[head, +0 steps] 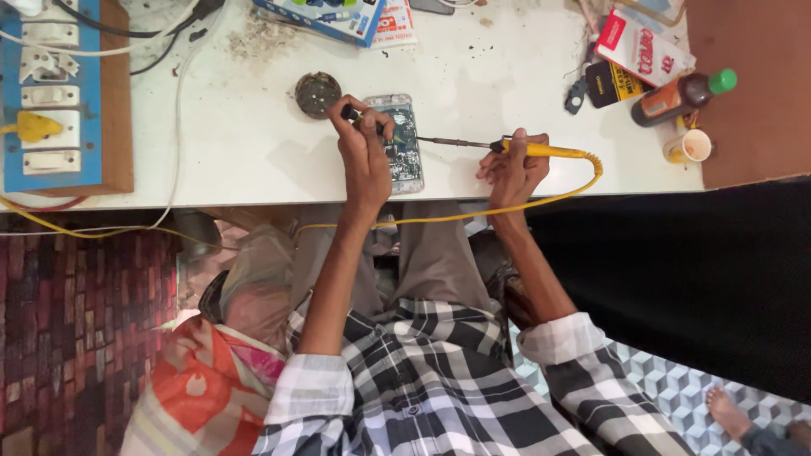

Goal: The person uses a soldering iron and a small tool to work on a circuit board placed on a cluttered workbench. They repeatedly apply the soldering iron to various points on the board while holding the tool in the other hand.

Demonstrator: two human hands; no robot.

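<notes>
White bench [253,152], stained and cluttered; opened phone [404,143] lies near its front edge. Left hand [365,139] pinches a dark tool [349,112] over the phone. Right hand [511,169] is closed around a yellow soldering iron [541,150], tip reaching the phone. Risk: a slip could scorch the exposed board; the trailing cord [439,218] could snag. Phone's back is off, circuitry showing.

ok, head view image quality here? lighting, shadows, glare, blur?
Head view: even, soft light on the white table; faint shadows beside the left hand and right hand; no strong glare. The opened phone and yellow soldering iron are fairly sharp, though fine detail is too small to read. Right of the table is very dark, nearly featureless. Slight wide-angle bending at the edges.
</notes>
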